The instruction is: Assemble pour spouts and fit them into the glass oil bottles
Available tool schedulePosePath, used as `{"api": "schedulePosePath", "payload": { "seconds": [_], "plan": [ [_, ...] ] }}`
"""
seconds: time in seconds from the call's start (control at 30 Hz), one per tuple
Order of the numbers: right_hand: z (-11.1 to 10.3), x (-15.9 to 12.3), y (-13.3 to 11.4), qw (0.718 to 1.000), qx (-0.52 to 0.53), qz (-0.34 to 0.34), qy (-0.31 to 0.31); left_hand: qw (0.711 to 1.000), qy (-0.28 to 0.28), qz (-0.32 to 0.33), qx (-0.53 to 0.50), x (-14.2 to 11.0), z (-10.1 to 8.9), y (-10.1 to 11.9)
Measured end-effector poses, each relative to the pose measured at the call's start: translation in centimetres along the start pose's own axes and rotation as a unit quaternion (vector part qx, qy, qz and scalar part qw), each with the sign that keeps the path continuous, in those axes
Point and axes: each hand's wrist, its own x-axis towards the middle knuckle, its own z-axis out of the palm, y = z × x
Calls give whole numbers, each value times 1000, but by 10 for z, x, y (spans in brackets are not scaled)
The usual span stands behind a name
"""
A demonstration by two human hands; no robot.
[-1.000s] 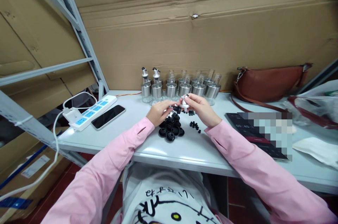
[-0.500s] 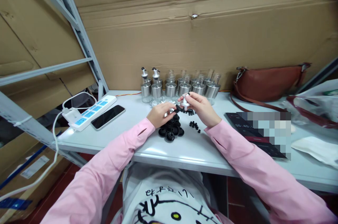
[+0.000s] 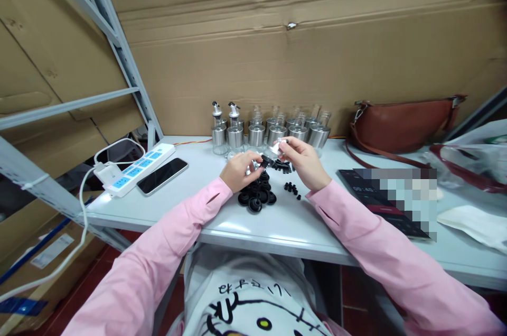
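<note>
My left hand (image 3: 242,169) pinches a black stopper (image 3: 266,161) between thumb and fingertips. Just right of it, my right hand (image 3: 301,160) is closed on a white pour spout (image 3: 277,147) that carries a small black flap. The two pieces are held close together but apart. Below my left hand lies a heap of black ribbed stoppers (image 3: 255,202), partly hidden by that hand. Several small black caps (image 3: 292,188) are scattered to the right of the heap. Small black flaps (image 3: 282,167) lie on the table between my hands.
Glass bottles with steel sleeves (image 3: 257,135) stand in rows at the back; two at the left bear spouts (image 3: 234,110). To the left are a power strip (image 3: 142,167) and a phone (image 3: 163,175). A tablet (image 3: 368,193) and a brown bag (image 3: 400,127) lie to the right.
My hands have drawn slightly apart, leaving the black stopper in my left hand clear of the spout. The spout has tilted and risen a little in my right hand.
</note>
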Motion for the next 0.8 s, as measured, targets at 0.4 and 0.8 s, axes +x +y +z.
{"api": "schedulePosePath", "payload": {
  "seconds": [0.4,0.8],
  "plan": [
    [2,-2,0,999,12,35,-34,1000,0,8,11,0,0,0],
    [5,-2,5,996,16,48,-72,999,17,32,-20,0,2,-2]
  ]
}}
